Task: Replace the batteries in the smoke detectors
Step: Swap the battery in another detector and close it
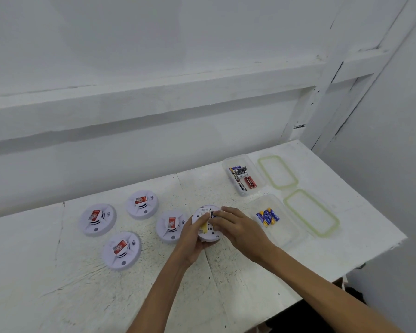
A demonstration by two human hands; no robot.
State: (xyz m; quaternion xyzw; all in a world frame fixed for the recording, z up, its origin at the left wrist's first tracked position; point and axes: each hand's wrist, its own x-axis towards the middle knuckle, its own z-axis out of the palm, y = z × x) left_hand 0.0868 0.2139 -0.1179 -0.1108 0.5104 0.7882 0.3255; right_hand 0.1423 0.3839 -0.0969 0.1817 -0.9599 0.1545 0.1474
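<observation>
My left hand (190,241) grips a round white smoke detector (205,213) turned back side up, a yellow label showing on it. My right hand (235,224) pinches a small blue battery (213,214) at the detector's battery slot. Several other white detectors with red stickers lie face up on the table: one (97,219) at the left, one (142,204) behind it, one (121,250) nearer me, and one (169,225) just left of my hands.
A clear tub (274,233) with several blue batteries stands right of my hands. Behind it another clear tub (228,164) holds black and red batteries. Two green-rimmed lids (277,171) (311,216) lie to the right. The table's right edge (375,258) is close.
</observation>
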